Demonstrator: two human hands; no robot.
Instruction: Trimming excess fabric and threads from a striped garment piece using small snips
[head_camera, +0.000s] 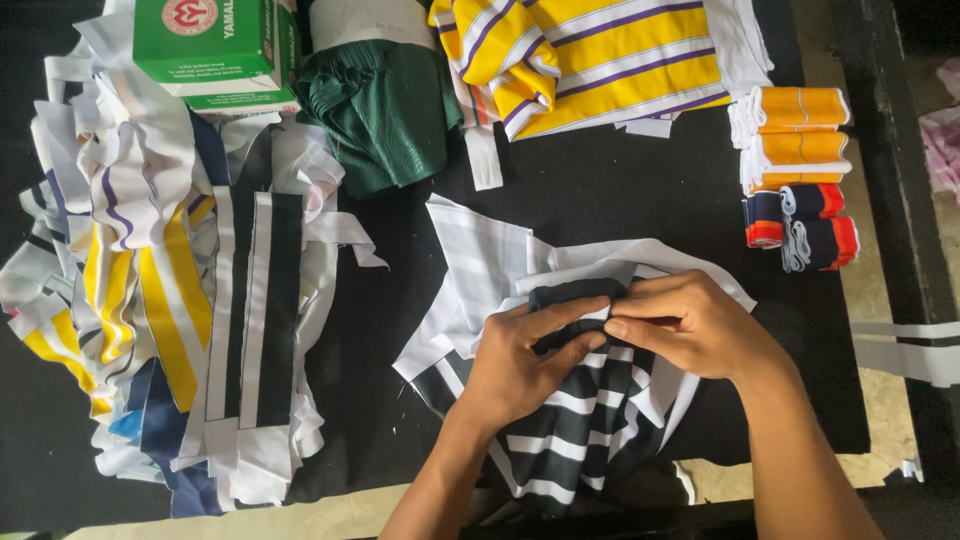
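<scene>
A dark navy and white striped cloth piece (570, 430) lies over white cloth pieces (490, 260) on the black table (600, 190). My left hand (520, 360) and my right hand (690, 325) meet at its upper edge. Both pinch a folded dark part of the striped cloth between fingers and thumbs.
A heap of cloth strips in white, yellow, navy and black (170, 290) fills the left. A green and white box (215, 45) and folded green cloth (385, 110) sit at the back. Yellow striped cloth (600, 55) lies beyond, with rolled orange and navy bands (800, 175) to the right.
</scene>
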